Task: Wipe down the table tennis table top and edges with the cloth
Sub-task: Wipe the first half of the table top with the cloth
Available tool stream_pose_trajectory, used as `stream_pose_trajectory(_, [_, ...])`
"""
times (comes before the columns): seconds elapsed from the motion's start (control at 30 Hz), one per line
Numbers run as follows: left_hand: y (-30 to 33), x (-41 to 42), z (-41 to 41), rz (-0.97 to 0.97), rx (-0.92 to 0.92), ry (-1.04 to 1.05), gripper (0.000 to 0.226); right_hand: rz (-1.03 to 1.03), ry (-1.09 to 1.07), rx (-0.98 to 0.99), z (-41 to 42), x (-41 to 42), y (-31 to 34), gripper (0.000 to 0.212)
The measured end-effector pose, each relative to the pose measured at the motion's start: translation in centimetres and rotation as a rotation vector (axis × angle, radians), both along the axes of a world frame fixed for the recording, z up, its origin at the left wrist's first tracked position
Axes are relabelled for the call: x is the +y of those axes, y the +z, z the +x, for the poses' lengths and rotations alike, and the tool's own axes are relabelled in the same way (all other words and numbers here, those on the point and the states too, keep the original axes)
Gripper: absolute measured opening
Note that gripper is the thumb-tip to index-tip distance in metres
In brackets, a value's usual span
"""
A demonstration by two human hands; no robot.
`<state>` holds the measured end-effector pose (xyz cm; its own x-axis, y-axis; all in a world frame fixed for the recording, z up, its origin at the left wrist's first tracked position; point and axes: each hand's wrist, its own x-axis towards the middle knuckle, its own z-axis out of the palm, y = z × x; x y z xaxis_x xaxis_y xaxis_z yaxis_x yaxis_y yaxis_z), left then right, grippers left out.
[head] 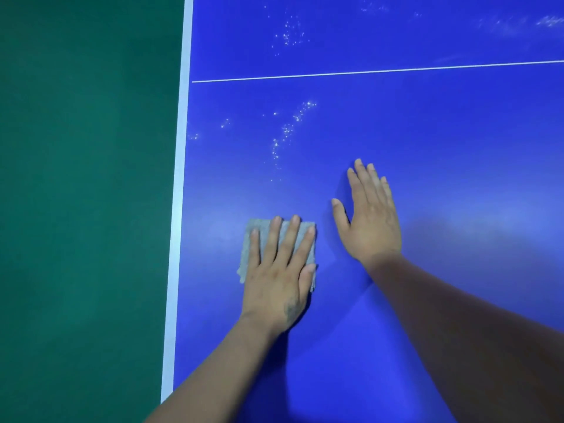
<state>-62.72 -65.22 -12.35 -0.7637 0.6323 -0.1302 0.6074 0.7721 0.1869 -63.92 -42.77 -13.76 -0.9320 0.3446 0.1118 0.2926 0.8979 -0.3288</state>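
My left hand [276,279]: fingers spread flat, pressing cloth [262,236] on table [427,132] | my right hand [370,218]: fingers straight, flat on table

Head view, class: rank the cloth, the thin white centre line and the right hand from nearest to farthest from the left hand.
1. Cloth: directly under the left hand.
2. Right hand: flat on the table, just to the right.
3. Thin white centre line: far ahead.

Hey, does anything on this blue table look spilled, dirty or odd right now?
Yes. Trails of small white glinting specks lie on the table top ahead of the cloth, with another cluster beyond the thin white line. They look like droplets or dust, not yet wiped. No damage is visible.
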Motion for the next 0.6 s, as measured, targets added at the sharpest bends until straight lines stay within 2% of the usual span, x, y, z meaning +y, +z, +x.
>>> stream_pose_trajectory(0.1, [-0.6,2.5,-4.7,0.024,0.038,-0.023,0.06,-0.027,-0.004,0.023,-0.1,0.0,0.1,0.062])
stream_pose_trajectory(0.33, [-1.3,1.8,-12.7,0.05,0.051,0.246,0.06,-0.059,-0.001,0.082,-0.3,0.2,-0.3,0.061])
stream_pose_trajectory(0.5, [-0.7,-2.3,-10.5,0.024,0.032,0.423,0.061,-0.062,-0.008,0.114,-0.3,0.2,-0.4,0.059])
stream_pose_trajectory(0.6, [-0.3,-3.5,-6.3,0.007,0.026,0.436,0.064,-0.048,-0.002,0.126,-0.3,0.2,-0.5,0.058])
